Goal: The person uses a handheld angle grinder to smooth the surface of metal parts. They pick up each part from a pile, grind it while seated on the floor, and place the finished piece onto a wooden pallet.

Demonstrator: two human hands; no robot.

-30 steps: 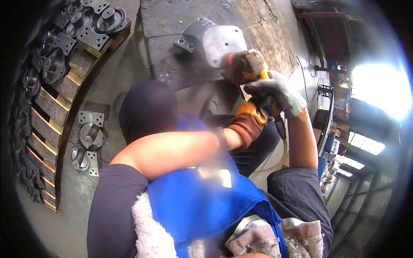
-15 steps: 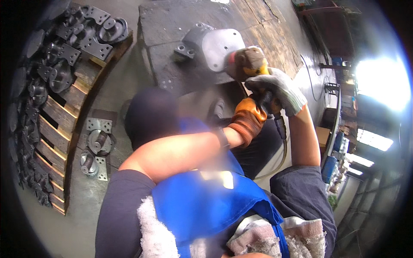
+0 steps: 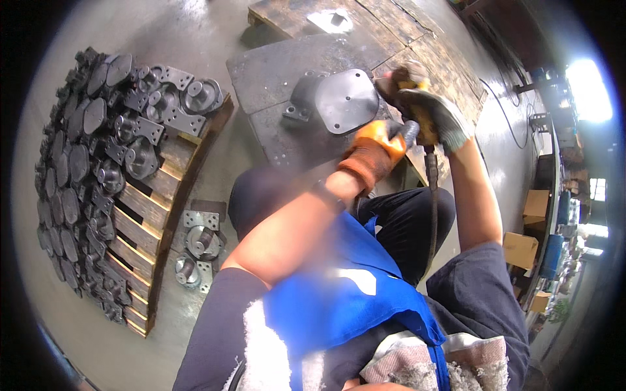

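Note:
My right hand, in a grey-white glove, is closed round the yellow body of a hose-fed grinder. My left hand, in an orange glove with a brown-orange cuff, is closed at the tool's dark side handle. Left of the grinder, a metal bracket with a flat, rounded plate and several holes lies on the dark work surface. The grinder's head is beside the plate's right edge; whether it touches is hidden. A hose hangs down from the tool past my knee.
To the left, a wooden pallet bears many dark metal brackets. Two more brackets lie on the floor beside it. A bright plate sits on the wooden boards beyond. Cardboard boxes and shelving stand right.
My view has shifted, so the scene sits further right and lower. The grinder has moved off the plate's face to beside its right edge, still in both hands.

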